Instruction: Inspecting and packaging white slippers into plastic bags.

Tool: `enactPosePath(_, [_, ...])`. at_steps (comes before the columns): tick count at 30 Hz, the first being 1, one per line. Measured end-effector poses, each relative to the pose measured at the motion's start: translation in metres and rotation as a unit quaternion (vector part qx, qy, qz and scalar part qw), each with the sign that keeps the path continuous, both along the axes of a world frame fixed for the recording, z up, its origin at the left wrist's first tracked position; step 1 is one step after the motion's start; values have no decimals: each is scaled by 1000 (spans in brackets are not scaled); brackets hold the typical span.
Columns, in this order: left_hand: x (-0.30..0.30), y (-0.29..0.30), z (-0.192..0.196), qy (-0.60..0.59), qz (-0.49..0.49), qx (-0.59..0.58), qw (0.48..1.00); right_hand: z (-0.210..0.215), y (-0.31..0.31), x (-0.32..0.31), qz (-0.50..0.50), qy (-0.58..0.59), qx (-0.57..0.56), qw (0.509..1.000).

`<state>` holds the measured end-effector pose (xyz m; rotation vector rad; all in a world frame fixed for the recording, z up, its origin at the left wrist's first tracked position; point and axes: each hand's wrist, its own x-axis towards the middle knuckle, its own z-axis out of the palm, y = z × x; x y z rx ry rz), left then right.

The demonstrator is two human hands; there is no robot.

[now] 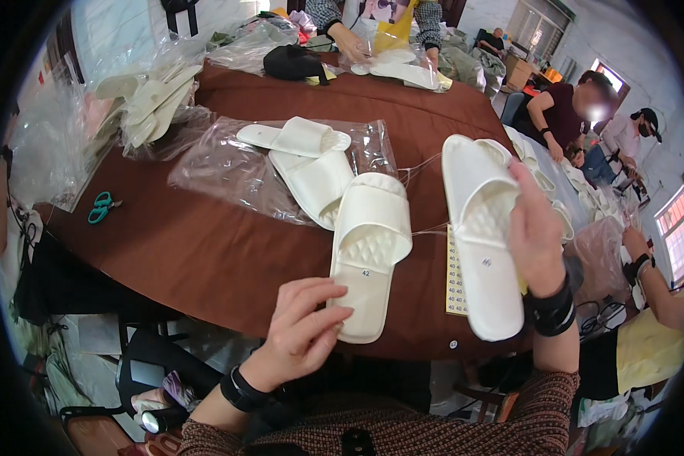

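My left hand (304, 325) pinches the heel end of a white slipper (361, 292), its toe pointing away from me and a small size label on the insole. In my right hand (537, 235) is another white slipper (488, 292), gripped by its right side near the strap and raised over the table. This one also carries a small mark on the insole. Partly under it lies a yellow sticker sheet (456, 285). Beyond the left slipper, two more white slippers, one (289, 138) overlapping the other (304, 182), rest on a clear plastic bag (213, 171).
Teal scissors (101, 208) lie on the brown tablecloth (167, 258) at left. Bagged slippers (148, 106) are piled at far left. Across the table a person's hands (349, 44) handle slippers. More people and slippers (585, 190) are on the right. A round sticker (454, 344) sits at the near edge.
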<state>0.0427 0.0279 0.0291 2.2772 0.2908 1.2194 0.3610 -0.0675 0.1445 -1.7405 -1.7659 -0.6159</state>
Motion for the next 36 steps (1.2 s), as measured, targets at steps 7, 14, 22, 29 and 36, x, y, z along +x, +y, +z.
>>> enactPosePath(7, [-6, 20, 17, 22, 42, 77, 996, 63, 10, 60, -88, 36, 129, 987])
enactPosePath(14, [-7, 44, 41, 46, 60, 117, 990, 110, -32, 209, -339, -189, 104, 916])
enactPosePath(22, [2, 94, 28, 150, 82, 108, 979, 38, 3, 106, -115, 50, -32, 992])
enactPosePath(29, [-14, 128, 15, 324, 177, 65, 927, -2, 59, 15, 26, 65, -161, 984])
enactPosePath(36, [-44, 139, 12, 394, 185, 28, 900, -42, 139, -25, 177, 32, -163, 970])
